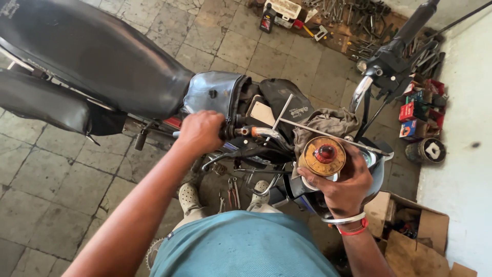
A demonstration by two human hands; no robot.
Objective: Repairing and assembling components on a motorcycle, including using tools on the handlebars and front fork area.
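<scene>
Two bare hands at a motorcycle, right hand (342, 185) in a clenched grip around a round brass-coloured can (323, 156) above the engine, left hand (201, 131) fisted on a chrome lever (256, 132) beside the black seat (97, 56), open tiled floor (56, 174) to the left, cardboard box (415, 241) against the right wall, scattered tools (353, 25) along the far edge.

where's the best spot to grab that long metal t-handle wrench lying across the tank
Probably the long bare shaft of the T-handle wrench, near its middle, coming down from above. It lies nearly flat across the rag on the motorcycle's tank, and that stretch shows open from above. The right hand, holding a round brass-coloured part, sits closest; the left hand grips the handlebar grip.
</scene>
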